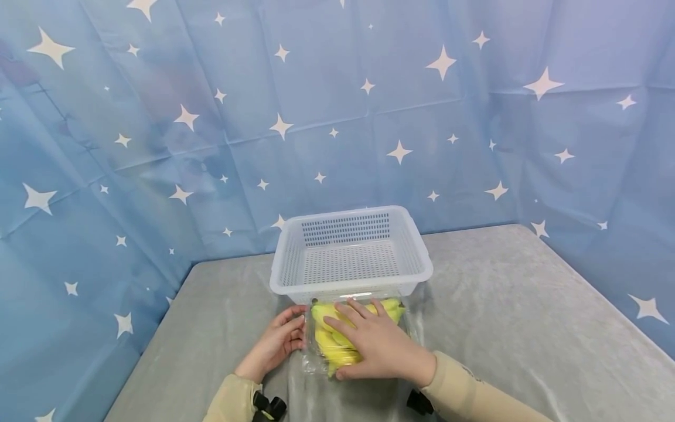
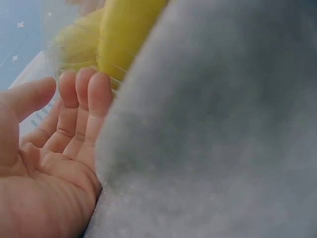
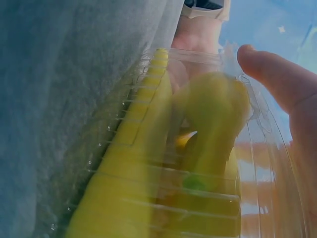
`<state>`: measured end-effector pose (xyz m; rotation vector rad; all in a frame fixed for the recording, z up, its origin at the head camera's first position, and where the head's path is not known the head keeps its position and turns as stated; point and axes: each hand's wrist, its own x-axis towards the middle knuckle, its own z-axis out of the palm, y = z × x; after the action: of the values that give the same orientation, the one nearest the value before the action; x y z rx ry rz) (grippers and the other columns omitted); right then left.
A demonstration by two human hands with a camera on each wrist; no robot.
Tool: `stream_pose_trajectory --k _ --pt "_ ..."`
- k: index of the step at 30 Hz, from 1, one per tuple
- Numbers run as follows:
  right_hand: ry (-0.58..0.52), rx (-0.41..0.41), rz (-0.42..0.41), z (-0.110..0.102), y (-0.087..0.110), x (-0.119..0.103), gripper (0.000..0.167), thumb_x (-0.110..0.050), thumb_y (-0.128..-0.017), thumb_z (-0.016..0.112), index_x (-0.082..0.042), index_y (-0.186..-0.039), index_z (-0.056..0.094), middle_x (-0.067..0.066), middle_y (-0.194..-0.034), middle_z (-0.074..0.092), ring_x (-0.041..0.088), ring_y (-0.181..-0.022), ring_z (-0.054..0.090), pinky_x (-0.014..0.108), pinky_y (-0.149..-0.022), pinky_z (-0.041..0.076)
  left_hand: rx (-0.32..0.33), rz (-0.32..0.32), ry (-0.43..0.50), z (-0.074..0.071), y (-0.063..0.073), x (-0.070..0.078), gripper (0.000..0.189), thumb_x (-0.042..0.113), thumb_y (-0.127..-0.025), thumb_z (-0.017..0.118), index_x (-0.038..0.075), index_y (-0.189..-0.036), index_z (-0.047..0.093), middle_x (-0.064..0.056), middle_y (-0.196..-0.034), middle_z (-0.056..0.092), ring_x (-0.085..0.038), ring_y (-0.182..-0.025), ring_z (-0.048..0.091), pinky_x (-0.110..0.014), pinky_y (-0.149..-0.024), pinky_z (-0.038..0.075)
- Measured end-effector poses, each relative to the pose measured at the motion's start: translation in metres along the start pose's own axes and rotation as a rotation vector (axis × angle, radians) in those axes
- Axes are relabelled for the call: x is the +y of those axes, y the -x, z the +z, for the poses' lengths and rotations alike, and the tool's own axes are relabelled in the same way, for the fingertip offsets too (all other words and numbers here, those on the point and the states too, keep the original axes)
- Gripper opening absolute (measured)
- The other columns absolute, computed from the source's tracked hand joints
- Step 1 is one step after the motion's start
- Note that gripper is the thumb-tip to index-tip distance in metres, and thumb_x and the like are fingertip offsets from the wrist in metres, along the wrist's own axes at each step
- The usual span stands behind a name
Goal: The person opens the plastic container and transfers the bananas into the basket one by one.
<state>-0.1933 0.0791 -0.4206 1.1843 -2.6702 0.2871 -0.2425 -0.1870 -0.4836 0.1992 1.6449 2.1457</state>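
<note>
A clear plastic box (image 1: 313, 364) with yellow bananas (image 1: 332, 353) inside sits in front of the white basket, seen from the head. My right hand (image 1: 381, 350) lies spread across the lid, its fingers reaching over the bananas and the thumb toward the near side. In the right wrist view, that thumb (image 3: 285, 79) extends along the outside of the ribbed clear wall. At the box's left side is my left hand (image 1: 275, 347), palm turned toward it and fingers loosely bent. Its fingertips (image 2: 99, 91) come right up to the box wall in the left wrist view.
Just behind the box stands a white perforated plastic basket (image 1: 350, 288), with nothing in it. A grey cloth covers the table (image 1: 490, 316). Blue curtains (image 1: 337, 88) with white stars hang behind the table and along both sides.
</note>
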Motion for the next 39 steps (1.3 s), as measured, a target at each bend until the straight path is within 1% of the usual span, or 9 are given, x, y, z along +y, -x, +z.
stream_pose_trajectory --k 5,11,16,19,25,30,34,36,39 --pt "0.010 0.013 -0.002 0.001 0.001 -0.001 0.088 -0.073 -0.078 0.059 -0.026 -0.149 0.037 0.008 -0.152 0.037 0.032 -0.138 0.035 0.065 -0.103 0.027 -0.006 -0.006 0.000 0.001 0.001 0.001 0.023 0.019 -0.102 0.050 0.011 -0.124 0.049 -0.001 -0.083 0.058 -0.010 -0.065 0.058 -0.026 -0.062 0.052" --pt "0.021 0.013 -0.001 0.000 -0.001 -0.001 0.088 -0.073 -0.079 0.058 -0.025 -0.149 0.038 0.008 -0.152 0.037 0.032 -0.138 0.034 0.064 -0.103 0.026 0.006 0.004 -0.011 0.001 0.000 0.002 0.026 0.017 -0.103 0.049 0.008 -0.127 0.047 -0.001 -0.083 0.058 -0.010 -0.065 0.058 -0.026 -0.061 0.052" --pt "0.012 0.005 0.002 -0.001 0.000 -0.001 0.088 -0.073 -0.079 0.058 -0.025 -0.149 0.038 0.008 -0.152 0.037 0.032 -0.138 0.034 0.065 -0.103 0.026 0.016 -0.008 -0.011 0.002 0.000 0.003 0.025 0.017 -0.103 0.050 0.009 -0.126 0.047 -0.001 -0.083 0.057 -0.011 -0.065 0.058 -0.026 -0.061 0.052" --pt "0.017 0.008 0.003 0.000 0.000 -0.001 0.088 -0.072 -0.079 0.059 -0.025 -0.149 0.037 0.008 -0.151 0.037 0.032 -0.138 0.033 0.065 -0.104 0.026 0.016 -0.004 -0.015 0.003 0.000 0.003 0.027 0.018 -0.102 0.050 0.008 -0.127 0.047 -0.001 -0.083 0.058 -0.010 -0.065 0.058 -0.026 -0.062 0.052" --pt "0.003 0.026 -0.008 -0.001 -0.001 0.000 0.086 -0.071 -0.078 0.062 -0.025 -0.147 0.042 0.008 -0.149 0.042 0.031 -0.135 0.038 0.065 -0.102 0.028 0.005 -0.002 0.003 0.001 0.000 0.002 0.025 0.016 -0.103 0.049 0.009 -0.127 0.047 -0.002 -0.083 0.059 -0.011 -0.066 0.059 -0.027 -0.063 0.052" --pt "-0.048 -0.007 0.014 -0.004 -0.002 0.001 0.083 -0.067 -0.076 0.068 -0.025 -0.144 0.047 0.006 -0.145 0.046 0.031 -0.133 0.041 0.066 -0.101 0.028 0.002 0.005 0.011 0.001 0.001 -0.001 0.024 0.016 -0.102 0.050 0.010 -0.125 0.049 -0.001 -0.082 0.059 -0.010 -0.066 0.059 -0.026 -0.063 0.053" --pt "-0.053 -0.051 0.020 -0.008 -0.005 0.000 0.083 -0.065 -0.075 0.070 -0.025 -0.144 0.047 0.007 -0.145 0.046 0.033 -0.132 0.043 0.068 -0.098 0.031 0.010 0.008 0.010 0.001 0.000 -0.001 0.023 0.015 -0.102 0.050 0.010 -0.124 0.049 -0.002 -0.082 0.059 -0.011 -0.066 0.059 -0.026 -0.063 0.052" --pt "-0.048 -0.055 0.022 -0.009 -0.006 0.000 0.083 -0.065 -0.075 0.070 -0.025 -0.144 0.047 0.007 -0.145 0.047 0.034 -0.131 0.043 0.069 -0.097 0.032 0.006 0.009 0.005 0.001 -0.001 -0.001 0.023 0.015 -0.102 0.050 0.009 -0.125 0.049 -0.002 -0.082 0.059 -0.011 -0.067 0.059 -0.027 -0.064 0.053" --pt "-0.048 -0.038 0.017 -0.009 -0.006 0.000 0.083 -0.066 -0.075 0.070 -0.025 -0.144 0.048 0.007 -0.145 0.047 0.033 -0.132 0.043 0.069 -0.097 0.031 0.011 0.009 -0.003 0.000 0.000 0.000 0.024 0.015 -0.102 0.050 0.009 -0.125 0.049 -0.002 -0.083 0.058 -0.010 -0.067 0.059 -0.027 -0.064 0.053"
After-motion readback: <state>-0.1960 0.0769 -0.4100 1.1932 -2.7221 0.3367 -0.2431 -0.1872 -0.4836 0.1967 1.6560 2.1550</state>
